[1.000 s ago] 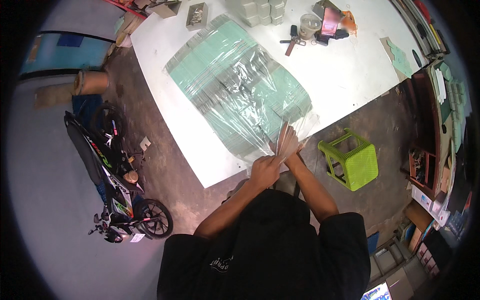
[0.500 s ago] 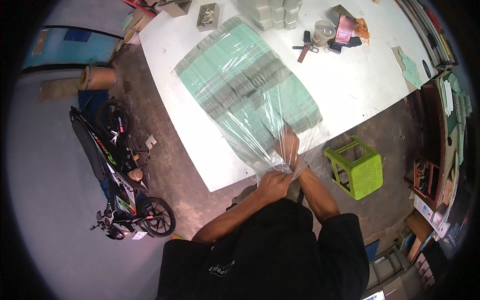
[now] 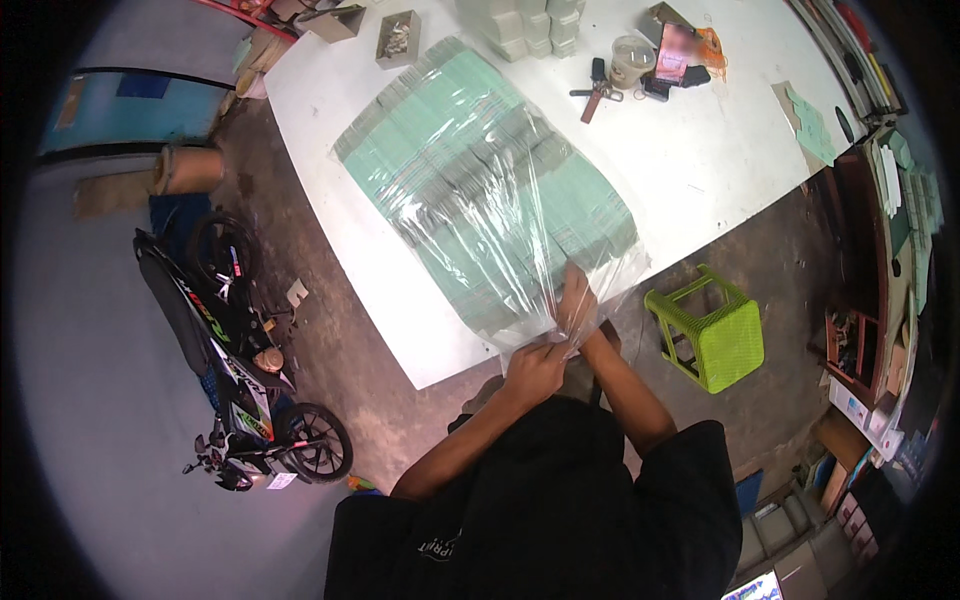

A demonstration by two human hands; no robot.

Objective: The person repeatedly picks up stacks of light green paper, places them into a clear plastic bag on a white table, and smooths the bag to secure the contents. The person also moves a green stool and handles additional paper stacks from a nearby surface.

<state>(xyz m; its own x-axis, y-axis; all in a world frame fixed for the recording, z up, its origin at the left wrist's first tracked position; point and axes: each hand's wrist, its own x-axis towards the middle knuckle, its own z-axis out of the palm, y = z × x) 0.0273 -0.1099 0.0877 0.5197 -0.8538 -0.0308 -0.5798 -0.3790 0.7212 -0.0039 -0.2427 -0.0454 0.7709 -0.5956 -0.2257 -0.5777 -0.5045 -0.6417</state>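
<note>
A large clear plastic bag [image 3: 500, 200] lies over rows of bundled green and grey paper pieces [image 3: 470, 85] on the white table. Its gathered mouth comes over the table's near edge toward my body. My left hand [image 3: 537, 370] is closed round the edge of the bag's mouth. Just right of it, my right hand [image 3: 576, 303] reaches in under the film, its fingers stretched toward the nearest bundles. Glare and folds in the plastic partly blur those fingers, and I see nothing held in them.
At the far side of the white table [image 3: 370, 330] stand pale stacked boxes [image 3: 515, 25], a small grey box [image 3: 399, 38], a plastic cup [image 3: 631, 62], keys [image 3: 597, 90] and a phone [image 3: 675, 52]. A green stool [image 3: 725, 340] stands right, a motorcycle [image 3: 240, 370] left.
My left hand has shifted slightly left and down with the bag's edge. My right hand has drawn back a little toward me, still under the film. The whole view has shifted slightly.
</note>
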